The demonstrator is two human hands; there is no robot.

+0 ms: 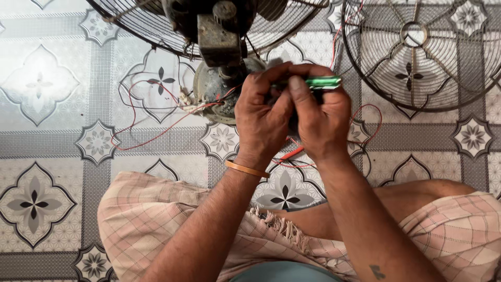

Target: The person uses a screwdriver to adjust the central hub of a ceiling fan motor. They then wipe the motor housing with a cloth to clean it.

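Note:
My left hand (261, 117) and my right hand (323, 120) are pressed together above the tiled floor. Both close on a small tool with a translucent green handle (323, 82) that sticks out to the right over my right fingers. A dark part sits hidden between my palms. Just beyond my hands lies a worn fan motor (219, 36) on its round dusty base (211, 89), with red and white wires (156, 125) trailing left across the floor. A copper-coloured bangle (246, 168) circles my left wrist.
A fan's wire guard (156, 31) lies at the top centre behind the motor. A second round wire guard (422, 52) rests at the top right. Red wires (365, 112) loop beside my right hand. My checked cloth wrap (156, 219) covers my knees at the bottom.

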